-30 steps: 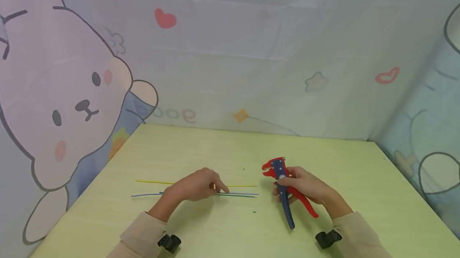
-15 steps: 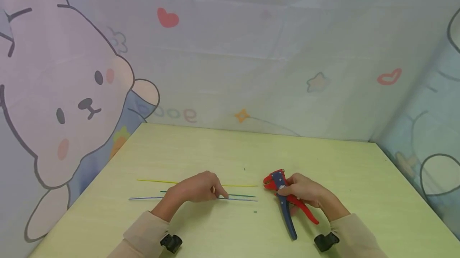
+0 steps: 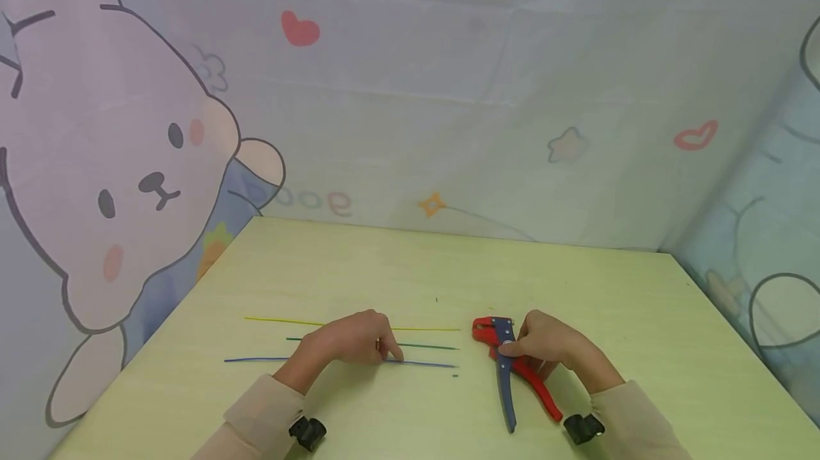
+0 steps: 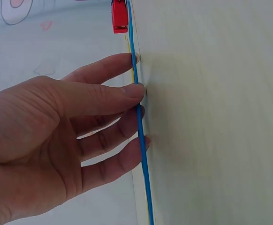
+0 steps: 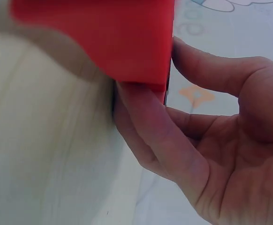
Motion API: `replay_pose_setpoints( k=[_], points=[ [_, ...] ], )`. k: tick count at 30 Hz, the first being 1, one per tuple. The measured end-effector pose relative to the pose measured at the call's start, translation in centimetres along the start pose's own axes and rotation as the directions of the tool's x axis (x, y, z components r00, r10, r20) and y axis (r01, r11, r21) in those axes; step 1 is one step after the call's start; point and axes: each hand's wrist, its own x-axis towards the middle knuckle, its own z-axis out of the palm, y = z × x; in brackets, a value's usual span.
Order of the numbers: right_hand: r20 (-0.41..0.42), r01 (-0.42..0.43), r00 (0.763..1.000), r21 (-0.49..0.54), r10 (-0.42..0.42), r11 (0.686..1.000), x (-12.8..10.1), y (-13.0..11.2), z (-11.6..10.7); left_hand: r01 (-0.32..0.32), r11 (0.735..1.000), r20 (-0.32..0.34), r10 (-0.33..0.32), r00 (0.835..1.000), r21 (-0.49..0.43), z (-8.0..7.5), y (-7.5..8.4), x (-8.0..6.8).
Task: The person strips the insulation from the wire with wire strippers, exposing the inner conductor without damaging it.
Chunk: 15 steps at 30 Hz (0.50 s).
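My left hand (image 3: 361, 337) pinches a thin blue wire (image 3: 253, 359) between thumb and fingertips, close to the table. In the left wrist view the blue wire (image 4: 146, 178) runs across my fingertips, with the thumb (image 4: 110, 97) on top of it. A green wire (image 3: 426, 347) and a yellow wire (image 3: 282, 320) lie farther back, partly hidden by that hand. On the right, my right hand (image 3: 547, 339) holds a red and blue wire stripper (image 3: 506, 367) near its pivot. Its handles point towards me and its red head points left. The stripper's red body (image 5: 127, 42) fills the top of the right wrist view.
A pale yellow-green table (image 3: 359, 417) carries everything. Small dark scraps lie on it, one of them a short offcut (image 3: 455, 376) right of the blue wire's end. A printed cloth backdrop (image 3: 448, 90) stands along the back and sides.
My left hand has drawn the blue wire towards me, apart from the green one. My right hand has brought the wire stripper lower and nearer, and its handles have turned slightly.
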Motion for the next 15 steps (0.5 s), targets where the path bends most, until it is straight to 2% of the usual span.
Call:
replay_pose_setpoints(
  k=[15],
  points=[
    [0.011,0.002,1.0,-0.019,-0.001,1.0,-0.4,-0.28,-0.17,0.024,0.999,-0.007,-0.025,1.0,-0.026,0.12,-0.03,0.2]
  ],
)
